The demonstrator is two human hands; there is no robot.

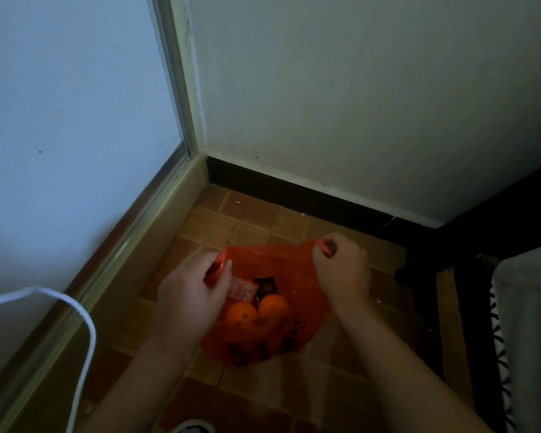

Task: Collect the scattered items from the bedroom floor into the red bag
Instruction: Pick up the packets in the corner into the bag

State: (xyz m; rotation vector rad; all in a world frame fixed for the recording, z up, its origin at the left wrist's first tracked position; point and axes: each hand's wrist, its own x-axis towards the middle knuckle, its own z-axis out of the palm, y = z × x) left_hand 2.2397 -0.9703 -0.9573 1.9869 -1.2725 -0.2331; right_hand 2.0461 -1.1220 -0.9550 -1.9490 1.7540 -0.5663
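A red plastic bag (297, 276) hangs open above the tiled floor in the room's corner. My left hand (188, 295) pinches its left handle and my right hand (341, 270) pinches its right handle, stretching the mouth wide. Inside lie two oranges (256, 309), a dark packet (264, 287) and a light red wrapper (241, 289). More dark shapes show through the bag's lower wall.
A white cable (82, 317) loops down at the left by the sliding door frame (181, 89). A black skirting board (294, 192) runs along the wall. A dark wooden bed frame (450, 307) with grey bedding (531, 323) stands at the right. A shoe tip (194, 428) shows at the bottom.
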